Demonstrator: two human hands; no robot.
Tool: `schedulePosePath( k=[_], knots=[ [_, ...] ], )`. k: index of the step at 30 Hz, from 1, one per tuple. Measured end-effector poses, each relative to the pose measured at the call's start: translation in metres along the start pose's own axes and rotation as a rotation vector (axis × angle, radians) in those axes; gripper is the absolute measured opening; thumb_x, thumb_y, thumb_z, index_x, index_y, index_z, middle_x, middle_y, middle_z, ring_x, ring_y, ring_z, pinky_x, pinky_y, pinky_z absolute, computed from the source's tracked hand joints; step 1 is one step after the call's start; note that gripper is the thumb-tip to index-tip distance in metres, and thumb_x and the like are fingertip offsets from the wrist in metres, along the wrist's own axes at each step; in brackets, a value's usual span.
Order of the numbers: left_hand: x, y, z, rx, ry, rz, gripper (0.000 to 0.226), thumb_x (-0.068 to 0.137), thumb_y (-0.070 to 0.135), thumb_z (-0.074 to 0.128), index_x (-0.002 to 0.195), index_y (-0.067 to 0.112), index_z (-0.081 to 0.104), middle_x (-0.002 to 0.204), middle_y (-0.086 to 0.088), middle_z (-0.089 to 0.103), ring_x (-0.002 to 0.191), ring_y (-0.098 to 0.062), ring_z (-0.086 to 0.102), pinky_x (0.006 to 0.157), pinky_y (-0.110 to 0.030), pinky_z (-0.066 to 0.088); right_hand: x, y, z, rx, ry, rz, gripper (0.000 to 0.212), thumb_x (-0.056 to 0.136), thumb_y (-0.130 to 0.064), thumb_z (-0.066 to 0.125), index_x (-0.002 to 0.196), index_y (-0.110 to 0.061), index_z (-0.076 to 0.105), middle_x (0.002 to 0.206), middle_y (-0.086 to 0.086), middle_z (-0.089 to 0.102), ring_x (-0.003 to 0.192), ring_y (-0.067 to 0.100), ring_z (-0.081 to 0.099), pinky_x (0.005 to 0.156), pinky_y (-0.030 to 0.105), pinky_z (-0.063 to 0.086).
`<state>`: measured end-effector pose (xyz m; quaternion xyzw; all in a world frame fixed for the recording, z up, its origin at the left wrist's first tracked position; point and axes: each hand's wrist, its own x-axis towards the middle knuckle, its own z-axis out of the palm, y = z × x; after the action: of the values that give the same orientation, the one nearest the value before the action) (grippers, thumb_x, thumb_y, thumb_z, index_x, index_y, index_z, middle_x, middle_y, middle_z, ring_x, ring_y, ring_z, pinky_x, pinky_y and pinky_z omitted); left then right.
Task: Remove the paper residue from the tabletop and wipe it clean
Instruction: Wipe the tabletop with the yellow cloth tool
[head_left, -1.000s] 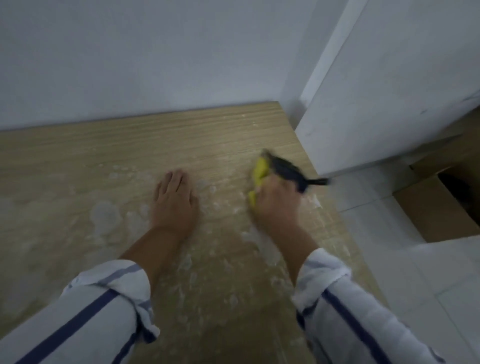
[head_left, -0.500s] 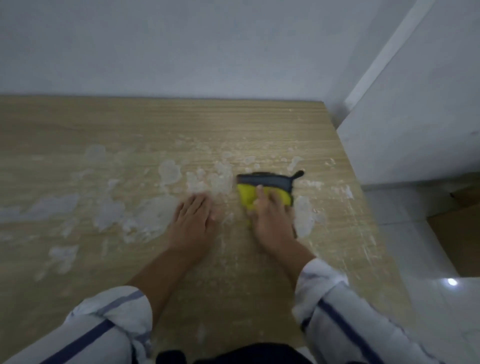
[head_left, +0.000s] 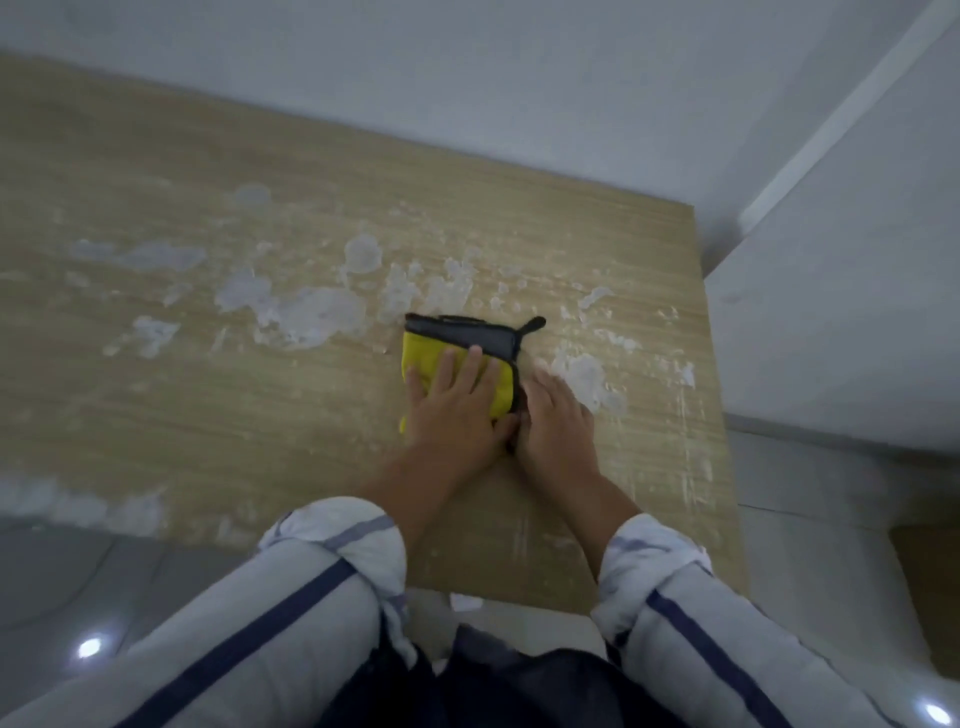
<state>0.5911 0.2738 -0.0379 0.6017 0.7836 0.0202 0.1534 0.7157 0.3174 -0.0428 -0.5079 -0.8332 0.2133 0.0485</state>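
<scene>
Left hand (head_left: 457, 415): lies flat on the cloth (head_left: 423, 356), fingers straight and slightly spread, pressing it to the tabletop (head_left: 208, 415).
Right hand (head_left: 558, 426): rests on the wood at 3 o'clock of the cloth, against its dark edge and touching the left hand. Its fingers lie together; whether the thumb pinches the cloth cannot be told.
Cloth: folded into a soft square, yellow and fuzzy, with a grey band along its 12 o'clock side, dark trim and a small dark loop at 1 o'clock. It lies right of the tabletop's middle.
Residue (head_left: 311, 312): white, flaky, irregular patches of paper, from 9 to 12 o'clock of the cloth, with more at 3 o'clock beside the right hand.
Tabletop: pale wood grain, matt, with straight edges.
Sleeves (head_left: 337, 540): white cloth with dark blue stripes, rolled at the cuffs.
</scene>
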Motion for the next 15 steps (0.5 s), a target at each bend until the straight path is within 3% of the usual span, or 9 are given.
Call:
schedulePosePath(
  k=[4, 9, 13, 15],
  knots=[
    [-0.026, -0.017, 0.008, -0.051, 0.046, -0.109, 0.059, 0.096, 0.053, 0.024, 0.149, 0.031, 0.009, 0.159, 0.009, 0.0, 0.146, -0.019, -0.002, 0.115, -0.05, 0.008, -0.006, -0.003, 0.007, -0.07, -0.003, 0.025, 0.048, 0.099, -0.023, 0.031, 0.146, -0.016, 0.023, 0.157, 0.003, 0.009, 0.145, 0.019, 0.0, 0.115, 0.038, 0.003],
    [-0.089, -0.059, 0.012, -0.127, 0.12, -0.343, 0.057, 0.097, 0.047, 0.027, 0.149, 0.028, 0.011, 0.158, 0.01, 0.001, 0.146, -0.016, 0.0, 0.116, -0.046, 0.004, -0.011, -0.027, 0.02, -0.121, 0.003, -0.037, 0.052, 0.099, -0.033, 0.03, 0.146, -0.013, 0.021, 0.157, 0.007, 0.009, 0.145, 0.023, -0.001, 0.115, 0.042, 0.0],
    [-0.107, -0.088, 0.003, -0.265, 0.204, -0.647, 0.052, 0.099, 0.037, 0.033, 0.148, 0.022, 0.024, 0.157, 0.004, 0.015, 0.143, -0.022, 0.013, 0.115, -0.041, 0.012, -0.012, -0.057, 0.03, -0.094, -0.042, -0.111, 0.052, 0.099, -0.032, 0.029, 0.146, -0.013, 0.02, 0.157, 0.007, 0.007, 0.145, 0.023, -0.001, 0.115, 0.042, 0.001],
    [-0.093, -0.076, -0.005, -0.314, 0.24, -0.639, 0.05, 0.097, 0.032, 0.038, 0.145, 0.019, 0.031, 0.153, -0.002, 0.028, 0.139, -0.025, 0.024, 0.113, -0.039, 0.016, -0.008, -0.07, 0.033, -0.072, -0.06, -0.134, 0.051, 0.099, -0.028, 0.03, 0.147, -0.015, 0.019, 0.157, 0.006, 0.007, 0.145, 0.024, -0.001, 0.115, 0.042, 0.001]
  ],
)
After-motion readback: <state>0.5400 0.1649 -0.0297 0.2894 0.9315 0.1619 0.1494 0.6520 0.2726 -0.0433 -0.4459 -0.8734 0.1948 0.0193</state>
